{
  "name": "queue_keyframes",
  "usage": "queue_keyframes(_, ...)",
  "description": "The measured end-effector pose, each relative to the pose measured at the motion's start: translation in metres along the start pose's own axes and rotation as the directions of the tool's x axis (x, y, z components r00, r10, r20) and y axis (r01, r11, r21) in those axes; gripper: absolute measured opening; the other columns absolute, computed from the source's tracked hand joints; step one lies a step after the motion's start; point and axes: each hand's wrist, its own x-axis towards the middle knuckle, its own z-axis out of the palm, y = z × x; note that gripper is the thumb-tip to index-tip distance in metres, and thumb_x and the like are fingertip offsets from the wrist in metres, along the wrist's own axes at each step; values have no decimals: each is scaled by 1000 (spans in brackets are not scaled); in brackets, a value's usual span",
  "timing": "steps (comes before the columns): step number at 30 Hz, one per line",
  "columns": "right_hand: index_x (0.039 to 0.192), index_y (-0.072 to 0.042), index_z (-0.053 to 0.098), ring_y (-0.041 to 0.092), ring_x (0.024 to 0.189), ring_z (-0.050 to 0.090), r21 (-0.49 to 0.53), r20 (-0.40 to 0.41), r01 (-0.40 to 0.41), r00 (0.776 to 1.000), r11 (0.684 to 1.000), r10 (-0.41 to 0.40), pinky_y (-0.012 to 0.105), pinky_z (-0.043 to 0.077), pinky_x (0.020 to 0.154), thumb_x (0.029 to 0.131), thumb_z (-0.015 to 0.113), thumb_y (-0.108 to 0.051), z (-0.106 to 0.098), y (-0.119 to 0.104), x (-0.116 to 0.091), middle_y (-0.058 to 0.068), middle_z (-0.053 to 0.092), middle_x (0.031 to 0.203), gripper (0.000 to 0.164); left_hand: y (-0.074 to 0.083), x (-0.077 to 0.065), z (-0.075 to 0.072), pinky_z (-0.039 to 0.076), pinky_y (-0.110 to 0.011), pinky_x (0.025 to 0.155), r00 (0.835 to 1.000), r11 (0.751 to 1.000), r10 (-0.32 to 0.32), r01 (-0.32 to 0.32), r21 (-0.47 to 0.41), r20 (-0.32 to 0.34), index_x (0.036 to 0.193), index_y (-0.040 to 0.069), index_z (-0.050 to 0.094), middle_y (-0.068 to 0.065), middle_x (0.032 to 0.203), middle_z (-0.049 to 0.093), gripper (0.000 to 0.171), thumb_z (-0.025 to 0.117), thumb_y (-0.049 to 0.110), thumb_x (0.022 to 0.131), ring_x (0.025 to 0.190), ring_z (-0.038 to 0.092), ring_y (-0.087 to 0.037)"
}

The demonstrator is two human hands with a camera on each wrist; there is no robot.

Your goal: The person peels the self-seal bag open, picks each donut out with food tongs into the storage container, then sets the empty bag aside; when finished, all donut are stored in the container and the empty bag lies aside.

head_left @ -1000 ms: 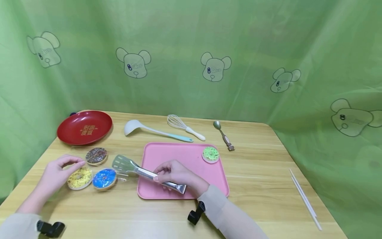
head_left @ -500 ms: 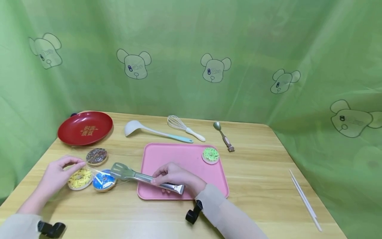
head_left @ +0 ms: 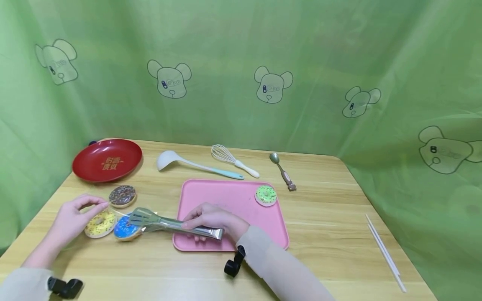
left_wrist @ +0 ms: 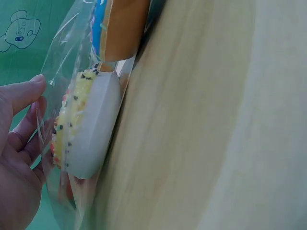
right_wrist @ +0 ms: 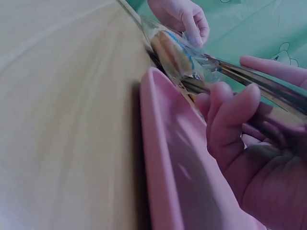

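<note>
My left hand (head_left: 75,215) pinches the edge of a clear plastic bag (left_wrist: 57,62) between thumb and fingers. Inside the bag sits a toy donut with yellow icing (left_wrist: 79,103), and the blue-iced donut (head_left: 126,230) lies beside it to the right. My right hand (head_left: 211,219) grips a pair of metal tongs (head_left: 173,225) over the pink tray. The slotted head of the tongs overlaps the blue donut in the head view; in the right wrist view the tong arms reach either side of the bagged blue donut (right_wrist: 172,50).
A brown donut (head_left: 122,196) lies behind the yellow one, near a red plate (head_left: 86,165). The pink tray (head_left: 207,192) holds a green donut (head_left: 265,195) in its far right corner. A ladle (head_left: 167,159), whisk (head_left: 244,168) and spoon (head_left: 280,169) lie behind; chopsticks (head_left: 384,251) lie right.
The right hand has carried the tongs left, so their head now overlaps the blue donut. The blue donut has shifted slightly left. The left hand has stayed almost still.
</note>
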Motion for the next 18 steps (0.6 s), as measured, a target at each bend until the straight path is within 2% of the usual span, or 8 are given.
queue_keyframes(1,101,-4,68,18,50,58,21,3,1,1000,1000,-1,28,52,47,84,68,-19,1,0,1,20,66,78,23,0,0,0,40,-28,84,1000,1000,-5,5,2,0,103,7,64,12,95,64,25,63,28,90,93,46,12)
queue_keyframes(4,102,-1,67,16,49,57,85,7,1,1000,996,-2,26,50,45,84,66,-17,3,0,2,19,66,76,24,-1,-1,-2,39,-28,83,1000,1000,-13,13,-9,-2,104,6,64,13,95,64,27,63,29,90,93,46,12)
queue_keyframes(8,103,0,67,14,49,56,131,-19,8,1000,991,-6,24,49,44,85,65,-18,7,-1,3,16,66,74,25,0,0,-3,39,-49,89,1000,999,-20,20,-30,-2,104,5,63,13,95,64,28,63,29,90,93,46,12)
queue_keyframes(9,104,1,66,14,48,56,139,-25,10,1000,990,-7,24,48,43,86,64,-18,8,-1,4,16,66,73,26,1,0,-3,40,-44,89,1000,1000,-19,19,-22,-5,104,6,64,13,94,64,27,63,29,90,93,46,12)
queue_keyframes(10,104,2,66,14,48,56,149,-35,12,999,989,-6,23,48,43,86,64,-18,9,-1,4,16,65,73,27,1,0,-3,39,-50,90,1000,999,-16,16,-31,-5,103,6,64,13,94,64,27,63,29,90,93,46,12)
queue_keyframes(13,105,4,64,14,48,56,186,-60,11,998,982,1,22,47,42,87,63,-15,14,-1,7,15,65,72,27,2,-1,-2,40,-35,91,1000,999,-2,1,-33,-13,102,6,64,14,93,63,25,63,28,89,93,46,12)
queue_keyframes(15,105,5,64,14,48,56,213,-72,-1,997,977,16,22,47,42,87,63,-14,17,-1,8,15,65,72,26,2,-2,-2,37,-21,83,1000,1000,2,-2,-25,-17,102,6,64,15,93,63,25,64,27,89,93,47,12)
queue_keyframes(18,104,4,64,14,49,57,220,-82,-8,996,975,27,22,47,42,87,63,-14,19,-1,10,16,65,73,25,2,-2,-2,35,-20,80,1000,1000,0,0,-24,-18,102,6,64,15,94,63,25,63,28,90,93,47,12)
